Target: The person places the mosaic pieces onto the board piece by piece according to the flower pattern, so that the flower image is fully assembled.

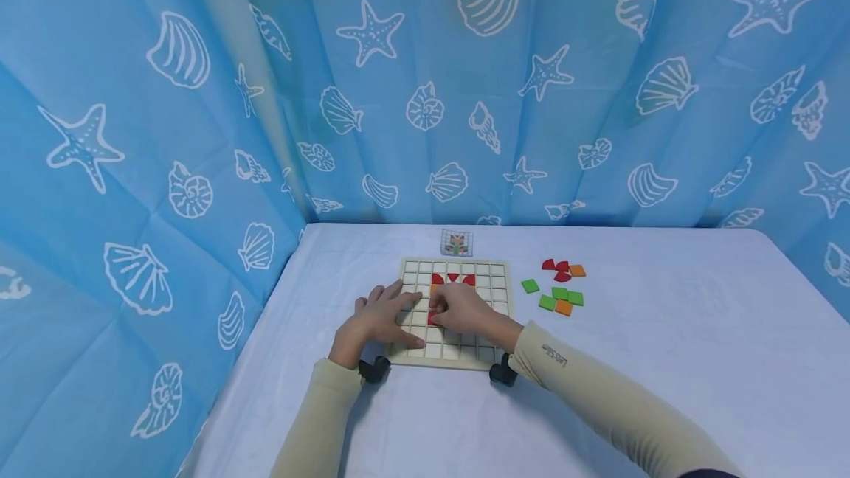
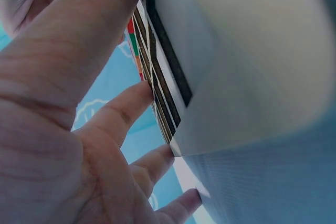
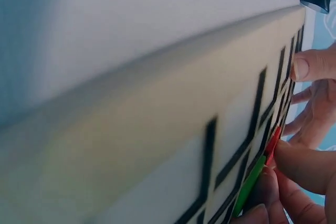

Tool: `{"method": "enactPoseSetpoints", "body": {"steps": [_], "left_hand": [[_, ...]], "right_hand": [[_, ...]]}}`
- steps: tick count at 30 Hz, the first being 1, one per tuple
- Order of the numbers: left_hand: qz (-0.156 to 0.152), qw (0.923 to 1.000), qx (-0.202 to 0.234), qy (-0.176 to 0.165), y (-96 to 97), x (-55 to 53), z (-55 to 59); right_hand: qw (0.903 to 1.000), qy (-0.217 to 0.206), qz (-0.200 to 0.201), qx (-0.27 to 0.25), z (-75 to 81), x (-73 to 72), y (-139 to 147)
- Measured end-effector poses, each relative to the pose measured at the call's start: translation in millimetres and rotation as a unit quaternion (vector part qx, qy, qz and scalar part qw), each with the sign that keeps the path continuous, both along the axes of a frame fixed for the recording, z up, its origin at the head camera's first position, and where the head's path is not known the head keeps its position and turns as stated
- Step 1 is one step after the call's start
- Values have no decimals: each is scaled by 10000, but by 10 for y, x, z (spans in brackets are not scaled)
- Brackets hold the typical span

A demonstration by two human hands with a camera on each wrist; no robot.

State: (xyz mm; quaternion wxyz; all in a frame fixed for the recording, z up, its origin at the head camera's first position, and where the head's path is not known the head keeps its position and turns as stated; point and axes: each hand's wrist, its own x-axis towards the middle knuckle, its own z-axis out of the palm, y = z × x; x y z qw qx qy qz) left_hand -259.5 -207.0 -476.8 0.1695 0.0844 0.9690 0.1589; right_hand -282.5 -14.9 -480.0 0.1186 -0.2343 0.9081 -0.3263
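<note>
A square grid board (image 1: 441,364) with a pale wooden frame lies on the white table. My left hand (image 1: 380,316) spreads over its left side, fingers extended, the thumb and fingertips on the board in the left wrist view. My right hand (image 1: 465,308) is curled over the middle of the grid. Its thumb and a finger pinch a small red tile (image 3: 273,145) low at the grid. A green tile (image 3: 249,184) lies beside the red one, partly hidden by fingers. Red tiles (image 1: 469,280) sit in an upper row, with an orange tile (image 1: 434,289) below; the right hand hides other cells.
Right of the board lie loose green tiles (image 1: 547,302), orange tiles (image 1: 564,307) and red quarter-round tiles (image 1: 562,276). A small pattern card (image 1: 457,243) lies behind the board. A blue shell-print curtain (image 1: 425,161) hangs along the table's back and left.
</note>
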Motion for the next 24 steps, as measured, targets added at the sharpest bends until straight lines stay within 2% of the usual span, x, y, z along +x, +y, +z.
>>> {"method": "enactPoseSetpoints", "body": {"steps": [15,24], "left_hand": [[-8,10000,-91,38,2,22,19],[79,9999,-71,24,19,12,-19]], "right_hand": [[9974,-217,192,-659,52,-66,186],[9979,-198,-79,-610,122,-131,478]]}}
